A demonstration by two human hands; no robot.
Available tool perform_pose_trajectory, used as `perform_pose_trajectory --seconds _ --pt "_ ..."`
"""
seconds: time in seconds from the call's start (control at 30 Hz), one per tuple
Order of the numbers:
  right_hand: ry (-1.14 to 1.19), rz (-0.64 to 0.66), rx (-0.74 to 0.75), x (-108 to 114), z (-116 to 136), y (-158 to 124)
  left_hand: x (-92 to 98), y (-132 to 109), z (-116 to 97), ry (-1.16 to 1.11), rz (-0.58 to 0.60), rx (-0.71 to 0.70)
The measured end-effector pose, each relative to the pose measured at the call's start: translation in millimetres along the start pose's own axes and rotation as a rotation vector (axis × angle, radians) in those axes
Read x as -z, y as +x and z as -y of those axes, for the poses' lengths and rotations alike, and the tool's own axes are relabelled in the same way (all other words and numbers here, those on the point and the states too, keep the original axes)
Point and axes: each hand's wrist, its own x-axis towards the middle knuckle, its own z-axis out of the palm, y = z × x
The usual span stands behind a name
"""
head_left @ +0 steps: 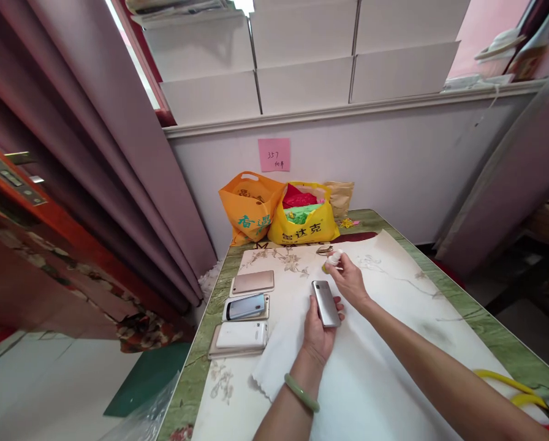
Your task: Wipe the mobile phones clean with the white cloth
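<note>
My left hand [318,335], a green bangle on its wrist, is closed around a silver-grey mobile phone [326,305] with its back facing up. The phone is held over a white cloth [293,355]. My right hand [350,283] grips a small spray bottle [334,259] with a white top, just beyond the phone's upper end. Some yellow shows at the bottle's lower end; its body is mostly hidden by my fingers. Left of my hands lie several more phones, among them a rose-gold one [253,282], a blue one [246,307] and a white one [241,335].
An orange bag [247,205] and a filled yellow bag [304,229] stand at the table's far end, before a brown paper pouch [341,196]. Yellow-handled scissors [527,398] lie at the right edge. A pink note [274,154] sticks to the wall.
</note>
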Motion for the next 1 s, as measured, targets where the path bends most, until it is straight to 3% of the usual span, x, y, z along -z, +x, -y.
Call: perform_pose_trajectory --seconds 0.17,0.3,0.47,0.57,0.63,0.73,0.9,1.0 --pt "-0.293 0.211 0.091 -44 -17 51 0.7 0 -1 0.012 -0.008 -0.005" --pt "-0.356 0.315 0.1 -68 -31 65 2.8 0 0 0.026 0.0 -0.017" --pt "-0.383 0.372 0.092 -76 -41 66 4.0 0 0 0.031 0.009 -0.004" --pt "-0.337 0.363 0.099 -65 -37 69 2.8 -1 0 0.04 0.016 -0.003" --pt "-0.237 0.285 0.108 -44 -27 69 2.1 -1 0 0.034 0.003 -0.005" --pt "-0.16 0.063 0.09 14 -11 56 2.4 0 0 0.031 -0.002 -0.005" --pt "-0.506 -0.048 -0.09 137 -4 -9 3.0 4 -1 0.058 -0.026 0.044" --pt "-0.696 -0.086 -0.219 196 -8 -53 0.5 7 -1 0.098 -0.036 0.031"
